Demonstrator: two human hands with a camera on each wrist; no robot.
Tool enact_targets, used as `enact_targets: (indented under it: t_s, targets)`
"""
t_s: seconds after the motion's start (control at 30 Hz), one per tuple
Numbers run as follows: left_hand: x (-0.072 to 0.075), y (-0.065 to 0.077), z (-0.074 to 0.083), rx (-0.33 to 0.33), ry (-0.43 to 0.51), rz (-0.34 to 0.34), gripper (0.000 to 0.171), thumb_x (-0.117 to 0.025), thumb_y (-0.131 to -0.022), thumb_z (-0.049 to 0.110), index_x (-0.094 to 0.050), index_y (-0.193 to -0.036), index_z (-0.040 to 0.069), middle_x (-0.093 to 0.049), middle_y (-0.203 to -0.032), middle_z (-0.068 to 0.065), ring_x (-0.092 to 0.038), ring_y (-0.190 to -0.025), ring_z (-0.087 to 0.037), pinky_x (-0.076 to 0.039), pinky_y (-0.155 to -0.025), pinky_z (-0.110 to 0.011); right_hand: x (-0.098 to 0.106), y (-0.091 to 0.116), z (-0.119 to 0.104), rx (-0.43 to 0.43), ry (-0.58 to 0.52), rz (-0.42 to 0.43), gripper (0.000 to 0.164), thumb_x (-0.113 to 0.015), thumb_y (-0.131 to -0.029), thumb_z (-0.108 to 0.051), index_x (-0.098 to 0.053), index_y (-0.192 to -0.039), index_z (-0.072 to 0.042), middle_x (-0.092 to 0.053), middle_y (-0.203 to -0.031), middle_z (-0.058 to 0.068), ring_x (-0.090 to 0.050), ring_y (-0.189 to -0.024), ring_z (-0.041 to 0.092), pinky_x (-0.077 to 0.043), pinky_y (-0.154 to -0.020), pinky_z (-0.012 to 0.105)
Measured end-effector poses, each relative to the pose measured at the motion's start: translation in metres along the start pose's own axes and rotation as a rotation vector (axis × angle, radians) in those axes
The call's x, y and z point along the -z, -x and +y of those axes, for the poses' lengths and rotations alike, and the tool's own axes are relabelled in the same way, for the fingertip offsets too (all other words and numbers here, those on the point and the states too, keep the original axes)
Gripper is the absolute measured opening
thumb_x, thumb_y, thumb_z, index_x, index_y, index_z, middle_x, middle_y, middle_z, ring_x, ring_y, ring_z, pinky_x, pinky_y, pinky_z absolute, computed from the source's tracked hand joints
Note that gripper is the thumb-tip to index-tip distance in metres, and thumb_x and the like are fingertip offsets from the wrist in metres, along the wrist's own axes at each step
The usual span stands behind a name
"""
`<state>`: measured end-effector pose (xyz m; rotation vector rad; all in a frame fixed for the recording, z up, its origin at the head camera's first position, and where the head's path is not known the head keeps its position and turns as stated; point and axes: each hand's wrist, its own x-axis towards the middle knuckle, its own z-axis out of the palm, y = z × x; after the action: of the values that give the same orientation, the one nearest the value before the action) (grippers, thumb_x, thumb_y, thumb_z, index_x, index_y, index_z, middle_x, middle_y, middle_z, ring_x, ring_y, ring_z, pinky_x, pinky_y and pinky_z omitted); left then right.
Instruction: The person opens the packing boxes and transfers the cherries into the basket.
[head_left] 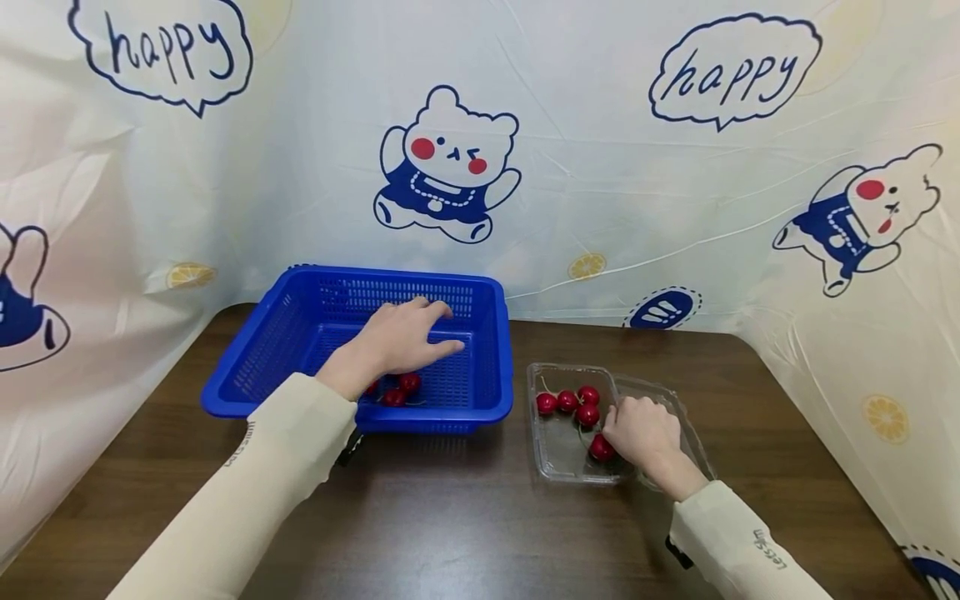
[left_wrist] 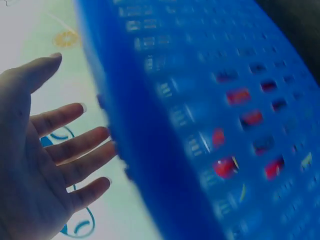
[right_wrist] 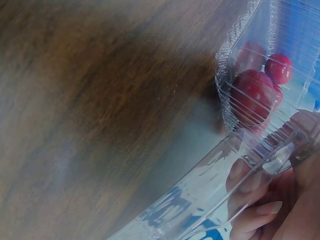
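Note:
My left hand (head_left: 405, 337) hovers over the blue plastic basket (head_left: 225, 406) with its fingers spread and nothing held. Below its wrist, several red cherries (head_left: 393, 397) lie in the basket, partly hidden by the forearm. In the left wrist view the palm and separated fingers (left_wrist: 75, 145) show beside the basket's slotted wall. My right hand (head_left: 645, 433) grips the hinge-side edge of a clear plastic box (head_left: 551, 467), fingers curled at that edge. Several stemmed cherries (head_left: 567, 402) sit inside the box, one close to the right fingertips.
The box's clear lid (head_left: 693, 421) lies folded open to the right, partly under the right hand. Basket and box stand side by side on a dark wooden table (head_left: 450, 533). A printed cloth (head_left: 570, 183) hangs behind the table and along both sides.

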<state>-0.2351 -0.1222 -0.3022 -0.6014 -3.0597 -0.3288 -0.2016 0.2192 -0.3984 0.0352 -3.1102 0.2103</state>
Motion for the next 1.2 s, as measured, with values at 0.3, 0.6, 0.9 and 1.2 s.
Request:
enact_targets:
  t_s: [0.3,0.6,0.9,1.2]
  targets:
    - [-0.007,-0.008,0.031,-0.018,-0.021,0.02,0.08,-0.053,-0.081,0.066,-0.047,-0.142,0.014,-0.052,-0.143,-0.019,-0.049,-0.127,-0.04,-0.033,-0.107,-0.066,0.001,-0.001,0.0,0.0,0.0,0.007,0.044,-0.051,-0.092,-0.025,-0.051,-0.051,-0.009,-0.056,-0.053,0.011,-0.052,-0.047,0.027,-0.044,-0.039,0.039]
    - [-0.016,-0.009,0.066,-0.059,-0.097,-0.003,0.082,-0.051,-0.079,0.07,-0.047,-0.142,0.017,-0.053,-0.142,-0.017,-0.048,-0.128,-0.038,-0.033,-0.108,-0.063,0.002,0.0,0.0,0.002,0.002,0.009,0.044,-0.051,-0.092,-0.025,-0.051,-0.051,-0.009,-0.056,-0.052,0.01,-0.051,-0.047,0.027,-0.044,-0.038,0.039]
    - [-0.04,-0.009,0.094,-0.156,-0.262,0.018,0.079,-0.047,-0.081,0.072,-0.05,-0.138,0.018,-0.055,-0.138,-0.015,-0.051,-0.123,-0.035,-0.035,-0.108,-0.058,0.0,-0.001,0.002,0.007,0.003,0.022,0.043,-0.051,-0.092,-0.024,-0.051,-0.051,-0.009,-0.06,-0.057,0.014,-0.055,-0.049,0.03,-0.046,-0.039,0.042]
    - [-0.054,-0.012,0.117,-0.238,-0.321,0.051,0.076,-0.046,-0.081,0.071,-0.053,-0.136,0.02,-0.057,-0.137,-0.013,-0.052,-0.123,-0.032,-0.033,-0.111,-0.058,-0.001,-0.001,0.001,0.007,0.006,0.025,0.043,-0.052,-0.091,-0.024,-0.05,-0.051,-0.01,-0.059,-0.055,0.013,-0.053,-0.048,0.028,-0.045,-0.039,0.041]
